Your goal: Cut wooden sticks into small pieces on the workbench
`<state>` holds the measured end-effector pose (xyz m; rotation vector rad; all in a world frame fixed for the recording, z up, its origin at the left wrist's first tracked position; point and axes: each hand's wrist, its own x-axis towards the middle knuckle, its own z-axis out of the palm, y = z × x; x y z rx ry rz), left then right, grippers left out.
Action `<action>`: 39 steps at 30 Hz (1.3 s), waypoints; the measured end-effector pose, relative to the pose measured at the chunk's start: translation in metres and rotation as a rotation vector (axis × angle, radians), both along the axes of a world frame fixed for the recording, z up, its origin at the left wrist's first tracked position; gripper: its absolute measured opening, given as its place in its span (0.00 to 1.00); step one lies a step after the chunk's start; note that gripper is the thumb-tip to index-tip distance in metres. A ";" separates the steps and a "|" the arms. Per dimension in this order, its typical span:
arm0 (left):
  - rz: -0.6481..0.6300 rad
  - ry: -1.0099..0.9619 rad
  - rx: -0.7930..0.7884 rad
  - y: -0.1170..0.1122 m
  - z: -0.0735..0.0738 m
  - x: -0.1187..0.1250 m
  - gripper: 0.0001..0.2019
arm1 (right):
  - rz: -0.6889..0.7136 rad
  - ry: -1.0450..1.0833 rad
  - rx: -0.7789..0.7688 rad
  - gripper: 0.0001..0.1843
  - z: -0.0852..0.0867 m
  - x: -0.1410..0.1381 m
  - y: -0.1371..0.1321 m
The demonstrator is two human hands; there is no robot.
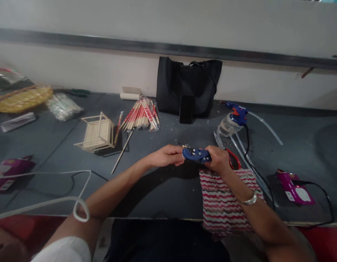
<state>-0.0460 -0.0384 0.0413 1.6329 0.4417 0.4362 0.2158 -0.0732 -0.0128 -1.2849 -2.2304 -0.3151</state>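
Observation:
My right hand [219,160] is closed around the handle end of a blue hand cutter [197,155], held level above the dark table [168,189]. At the tool's other end, my left hand [169,154] has thumb and fingers pinched together. What sits in that pinch is too small to make out. Small pale bits [186,146] lie just beyond the cutter's head. Under my right wrist is a striped cloth [220,207], with a red-handled tool [234,159] partly hidden behind the hand. A little chair made of sticks [97,134] and a single stick [121,153] lie to the left.
Wrapped chopsticks [142,114] are fanned out near a black bag [184,83] with a phone [186,109] against it. A blue glue gun [238,113] rests on a clear jar [228,125], beside clear glue sticks [243,151]. Purple power boxes [296,189] and cables occupy both sides.

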 end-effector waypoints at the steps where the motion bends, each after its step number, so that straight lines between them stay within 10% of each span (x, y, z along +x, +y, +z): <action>1: -0.005 -0.004 0.036 0.001 0.001 0.000 0.26 | 0.009 0.004 0.007 0.01 0.001 0.001 0.001; 13: 0.103 -0.066 0.244 0.002 -0.003 0.003 0.27 | -0.011 -0.001 -0.062 0.18 0.007 0.001 0.005; 39: 0.143 -0.113 0.441 0.002 -0.008 0.004 0.27 | -0.054 -0.046 -0.069 0.13 0.008 0.000 0.002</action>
